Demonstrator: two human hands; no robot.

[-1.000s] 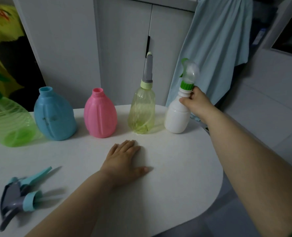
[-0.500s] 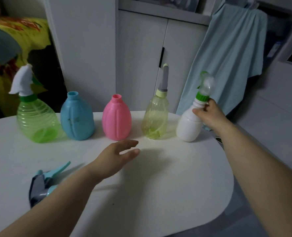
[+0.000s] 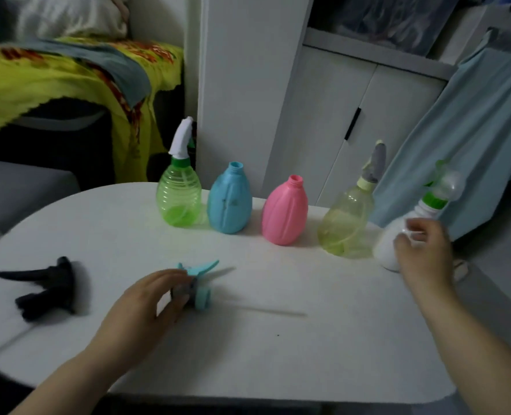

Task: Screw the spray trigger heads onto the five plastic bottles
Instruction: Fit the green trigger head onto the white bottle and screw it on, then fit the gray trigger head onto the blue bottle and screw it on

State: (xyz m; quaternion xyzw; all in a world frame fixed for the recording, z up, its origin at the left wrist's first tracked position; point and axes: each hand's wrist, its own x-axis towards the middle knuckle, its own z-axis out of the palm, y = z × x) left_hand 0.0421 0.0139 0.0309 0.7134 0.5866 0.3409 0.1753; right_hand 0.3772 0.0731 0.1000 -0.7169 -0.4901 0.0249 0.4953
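Five bottles stand in a row at the back of the white table (image 3: 278,354). The green bottle (image 3: 178,199) has a white trigger head, the yellow bottle (image 3: 345,224) a grey one, the white bottle (image 3: 386,250) a clear one with a green collar. The blue bottle (image 3: 229,202) and the pink bottle (image 3: 285,215) have bare necks. My left hand (image 3: 146,310) closes around the teal and grey trigger head (image 3: 199,287) lying on the table, its dip tube stretching right. My right hand (image 3: 425,253) hovers open, blurred, in front of the white bottle.
A black trigger head (image 3: 46,287) lies on the table's left side. White cabinet doors (image 3: 332,115) and a hanging light-blue cloth (image 3: 482,121) stand behind the bottles. A seat with a yellow blanket (image 3: 53,76) is at the back left.
My left hand moved left and down onto the teal trigger head. My right hand let go of the white bottle's neck and drew back. The view swung left, revealing the black trigger head.
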